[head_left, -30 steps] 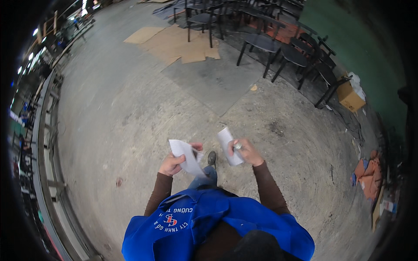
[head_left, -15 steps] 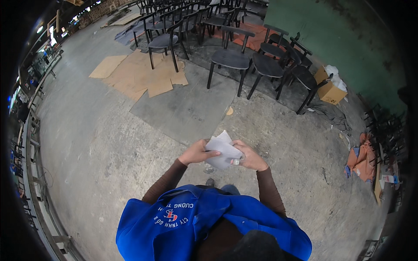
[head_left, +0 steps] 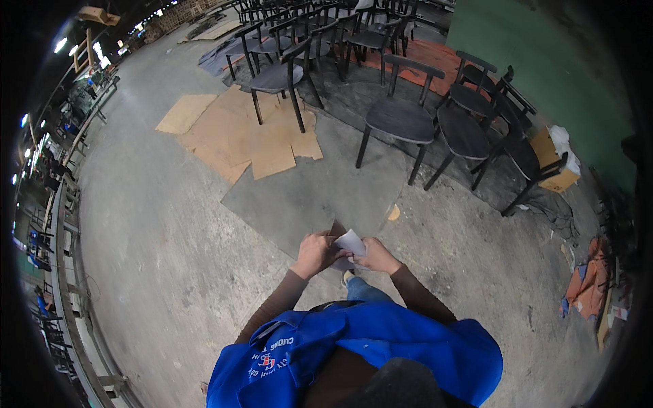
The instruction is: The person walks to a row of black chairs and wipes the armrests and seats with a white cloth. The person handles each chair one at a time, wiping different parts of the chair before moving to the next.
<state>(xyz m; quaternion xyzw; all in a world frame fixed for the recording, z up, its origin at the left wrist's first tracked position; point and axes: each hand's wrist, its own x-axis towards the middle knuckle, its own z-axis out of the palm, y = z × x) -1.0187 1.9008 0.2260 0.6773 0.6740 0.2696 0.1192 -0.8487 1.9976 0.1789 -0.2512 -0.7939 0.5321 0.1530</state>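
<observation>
Between my two hands, in front of my body, is a folded sheet of sandpaper, pale on one face, with a reddish-brown face showing beside my left fingers. My left hand is closed on its left side, thumb and fingers bent inward. My right hand pinches the right side of the sheet. The fingertips of both hands come close together at the fold, and part of the sheet is hidden behind them. Below my hands show one shoe and a blue trouser leg.
Black wooden chairs stand in a group ahead, several on dark sheeting. Flattened cardboard lies front left. At right are a cardboard box with white stuffing, a green wall and an orange tarp. A long rail runs along the left.
The sandpaper was spread wider and now is folded smaller, its brown face showing. My hands have drawn closer together. Chairs and floor have shifted right and down in view.
</observation>
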